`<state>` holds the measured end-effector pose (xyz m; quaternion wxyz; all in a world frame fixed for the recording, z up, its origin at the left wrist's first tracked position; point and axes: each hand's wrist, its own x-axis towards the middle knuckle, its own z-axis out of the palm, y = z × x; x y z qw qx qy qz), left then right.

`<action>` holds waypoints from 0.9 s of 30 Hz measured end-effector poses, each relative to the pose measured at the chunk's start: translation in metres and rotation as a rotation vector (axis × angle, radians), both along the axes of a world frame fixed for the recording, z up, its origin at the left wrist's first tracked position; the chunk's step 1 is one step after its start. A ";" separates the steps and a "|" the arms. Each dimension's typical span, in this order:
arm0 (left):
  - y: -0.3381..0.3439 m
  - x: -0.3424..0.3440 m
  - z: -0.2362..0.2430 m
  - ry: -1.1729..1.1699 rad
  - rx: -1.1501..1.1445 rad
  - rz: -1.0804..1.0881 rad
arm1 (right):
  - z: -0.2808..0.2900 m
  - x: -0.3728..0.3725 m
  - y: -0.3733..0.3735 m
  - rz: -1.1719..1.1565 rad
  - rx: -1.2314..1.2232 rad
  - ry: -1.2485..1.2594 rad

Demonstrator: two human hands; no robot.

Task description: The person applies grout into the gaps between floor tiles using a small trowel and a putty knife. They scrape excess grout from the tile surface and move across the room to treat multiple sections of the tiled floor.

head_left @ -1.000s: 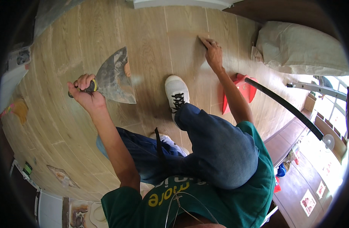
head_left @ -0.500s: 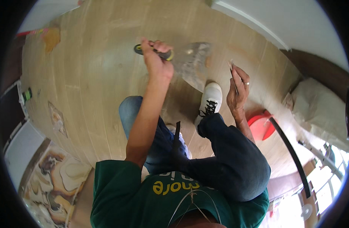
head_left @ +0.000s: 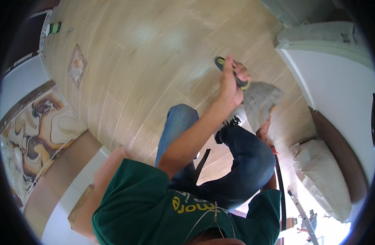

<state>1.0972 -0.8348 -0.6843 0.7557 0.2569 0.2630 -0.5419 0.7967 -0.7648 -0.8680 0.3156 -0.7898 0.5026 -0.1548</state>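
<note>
My left hand (head_left: 232, 81) is closed on the black-and-yellow handle of a wide putty knife, whose grey, smeared blade (head_left: 259, 100) is blurred. My right hand (head_left: 265, 128) is low and to the right, behind the blade; its fingers and anything in them are mostly hidden. My white shoe (head_left: 235, 118) with black laces shows partly beneath the blade, between my bent blue-jeaned legs (head_left: 244, 163).
Around me are wood-look floor planks (head_left: 146, 57), a diamond patch (head_left: 77, 65), a small green container (head_left: 53, 28) and a marbled panel (head_left: 48, 122) at left. A white wall (head_left: 330, 77), a pale sack (head_left: 318, 171) and an aluminium ladder (head_left: 301, 212) are at right.
The view has swung round. My left hand has carried the putty knife rightward over my right hand, which earlier rose from the floor holding a thin flat piece and is now mostly covered.
</note>
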 end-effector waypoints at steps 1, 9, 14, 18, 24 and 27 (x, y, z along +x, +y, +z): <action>0.004 -0.007 0.015 0.018 0.000 -0.029 | 0.004 -0.020 0.004 -0.004 0.040 0.003; 0.047 -0.008 0.191 0.128 0.095 0.045 | 0.164 -0.098 0.036 0.122 0.282 0.281; 0.076 0.021 0.309 0.186 0.063 0.007 | 0.260 -0.079 0.086 0.160 0.373 0.319; 0.113 0.084 0.370 0.163 0.060 0.099 | 0.315 -0.033 0.085 0.281 0.403 0.273; 0.199 0.218 0.366 0.168 0.110 0.269 | 0.353 0.071 0.102 0.321 0.269 0.603; 0.251 0.300 0.354 0.172 0.130 0.326 | 0.377 0.157 0.098 0.196 0.482 0.562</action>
